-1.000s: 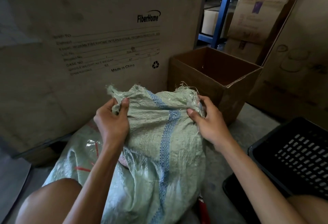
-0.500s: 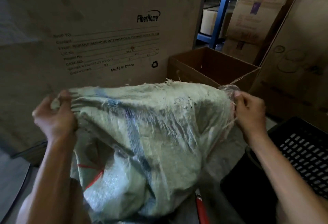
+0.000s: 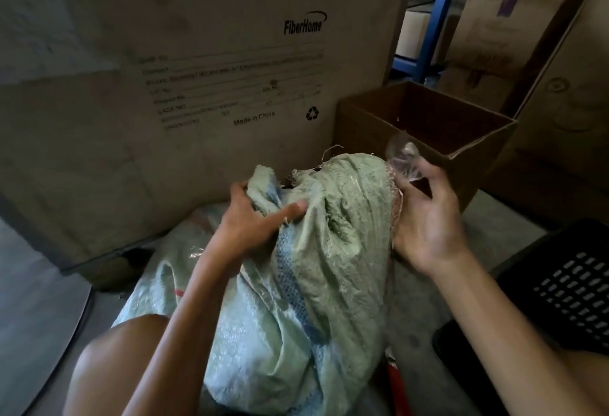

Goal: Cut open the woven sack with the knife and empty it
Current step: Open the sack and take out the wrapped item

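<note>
A pale green woven sack with a blue stripe stands bunched on the floor between my knees, its frayed mouth up. My left hand grips a fold of cloth at the sack's top left. My right hand is at the sack's right side, palm toward me, fingers around a crumpled piece of clear plastic that sticks out above them. A red strip, perhaps the knife's handle, lies on the floor by the sack's lower right; its blade is hidden.
A large printed carton stands right behind the sack. An open brown cardboard box sits at the back right. A black perforated crate is at my right. More cartons and a blue shelf frame fill the background.
The sack's mouth, stretched wide between both hands half a second ago, is bunched together again. My left hand came back inward onto the cloth; my right hand dropped to the sack's side with clear plastic.
</note>
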The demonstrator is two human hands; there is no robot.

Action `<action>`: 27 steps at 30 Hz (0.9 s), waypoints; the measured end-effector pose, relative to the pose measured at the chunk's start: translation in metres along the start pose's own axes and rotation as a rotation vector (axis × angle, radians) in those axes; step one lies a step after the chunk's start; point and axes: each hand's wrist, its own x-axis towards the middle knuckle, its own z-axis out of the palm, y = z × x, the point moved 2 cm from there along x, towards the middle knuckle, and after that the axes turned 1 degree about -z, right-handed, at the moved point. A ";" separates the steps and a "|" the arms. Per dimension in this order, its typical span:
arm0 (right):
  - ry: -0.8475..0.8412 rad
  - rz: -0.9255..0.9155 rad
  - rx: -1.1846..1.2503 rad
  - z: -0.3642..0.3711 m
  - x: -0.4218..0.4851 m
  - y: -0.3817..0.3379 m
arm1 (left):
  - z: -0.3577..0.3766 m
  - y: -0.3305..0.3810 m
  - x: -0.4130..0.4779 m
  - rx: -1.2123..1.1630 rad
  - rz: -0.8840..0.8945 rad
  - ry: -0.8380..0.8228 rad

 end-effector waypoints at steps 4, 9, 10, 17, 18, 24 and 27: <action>-0.046 -0.070 -0.439 -0.018 0.007 -0.001 | -0.010 -0.013 0.011 -0.037 0.178 0.179; 0.618 -0.372 -0.648 -0.059 0.015 0.002 | -0.037 -0.012 0.015 0.022 0.307 0.616; 0.697 -0.367 -0.656 -0.057 0.015 0.008 | -0.034 -0.013 0.017 -0.018 0.285 0.615; 0.492 0.273 -0.101 -0.045 0.033 0.049 | 0.008 -0.031 0.016 -0.590 -0.403 0.028; 0.431 0.241 -0.066 -0.041 0.036 0.047 | 0.013 -0.030 0.018 -0.561 -0.378 -0.087; 0.180 0.217 -0.318 -0.021 0.058 0.053 | 0.041 -0.026 0.035 -0.239 -0.131 -0.048; 0.370 0.012 -0.763 -0.005 0.066 0.061 | 0.031 -0.024 0.049 -0.216 -0.128 0.086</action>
